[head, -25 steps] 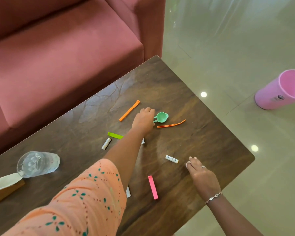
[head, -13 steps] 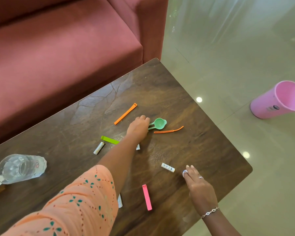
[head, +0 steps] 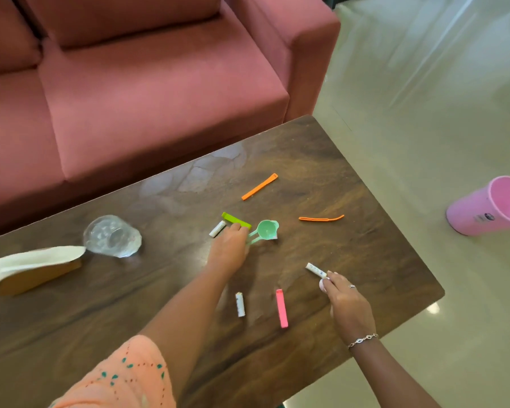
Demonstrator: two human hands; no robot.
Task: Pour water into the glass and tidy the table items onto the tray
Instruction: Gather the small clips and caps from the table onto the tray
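On the dark wooden table [head: 351, 178] my left hand [head: 229, 252] grips the handle of a small green scoop [head: 267, 229], just below a lime green clip [head: 236, 220] and a white stick [head: 217, 229]. My right hand [head: 348, 304] has curled fingers that pinch a small pale piece [head: 323, 285] and touch the end of another white stick [head: 315, 269]. A pink clip [head: 281, 308] and a third white stick [head: 240, 304] lie between my arms. An orange clip [head: 259, 187] and a thin orange strip [head: 321, 218] lie farther off. A clear glass [head: 112, 235] lies on its side at the left.
A tan box with a white cloth over it [head: 33, 269] sits at the table's left end. A red sofa [head: 159, 83] runs along the far edge. A pink cup [head: 489, 207] lies tipped on the shiny floor to the right. No tray is in view.
My left hand has drawn the green scoop back from the orange strip to beside the lime clip. My right hand has slid up to the white stick's end. The view has swung left.
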